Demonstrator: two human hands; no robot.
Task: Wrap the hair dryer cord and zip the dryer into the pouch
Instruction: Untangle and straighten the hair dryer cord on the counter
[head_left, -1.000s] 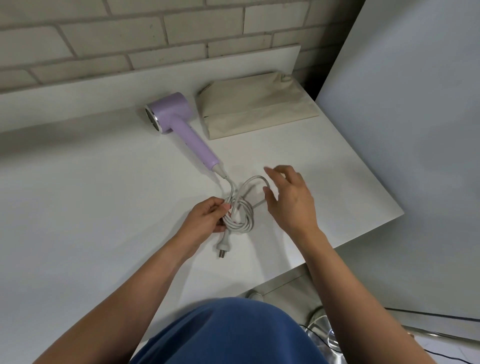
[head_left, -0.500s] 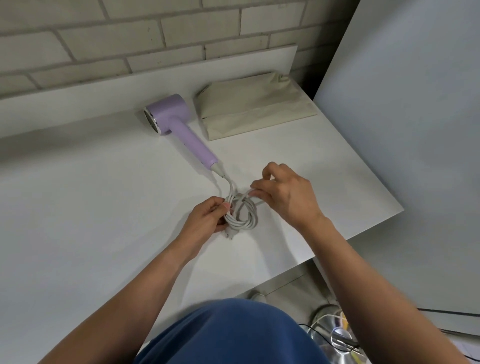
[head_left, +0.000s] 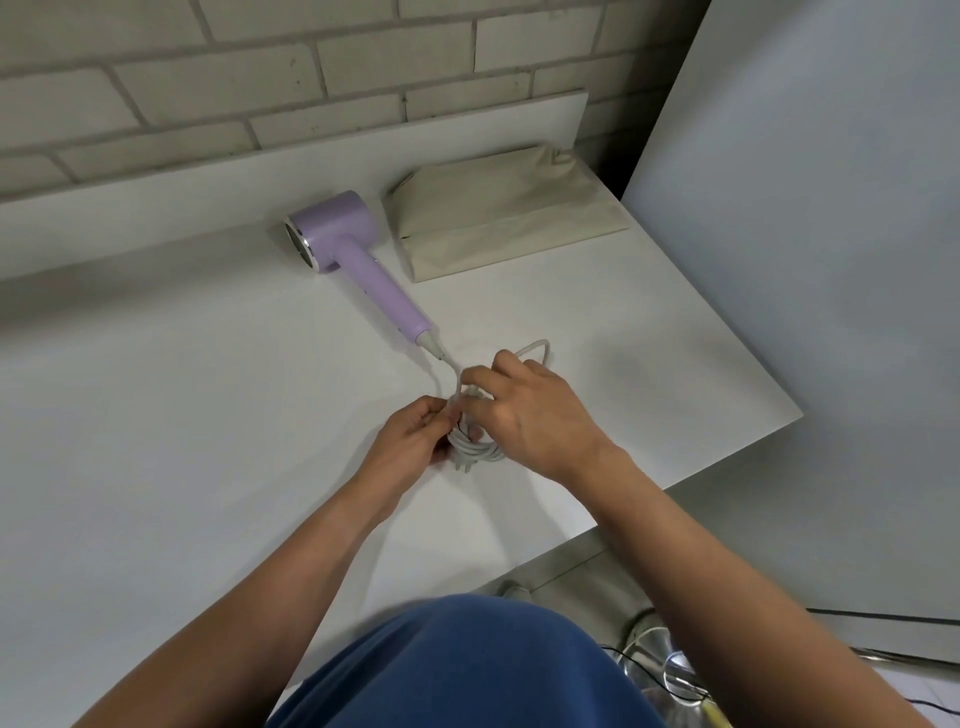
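A lilac hair dryer (head_left: 353, 260) lies on the white table (head_left: 182, 441), head toward the wall, handle pointing at me. Its white cord (head_left: 475, 451) is bunched into a small coil between my hands, with the plug poking out at the coil's lower edge. My left hand (head_left: 415, 436) pinches the coil from the left. My right hand (head_left: 535, 415) grips the cord over the top of the coil, and one free loop sticks out behind its fingers. A beige fabric pouch (head_left: 504, 213) lies flat beside the dryer's head, to its right.
A brick wall with a white ledge (head_left: 260, 176) runs along the back of the table. A large grey panel (head_left: 805, 260) stands at the right. The table's right edge (head_left: 727, 457) drops to the floor, where cables and a metal object lie.
My right hand came from open beside the loop to closed on the cord over the coil. The coil has tightened. The left hand kept its pinch.
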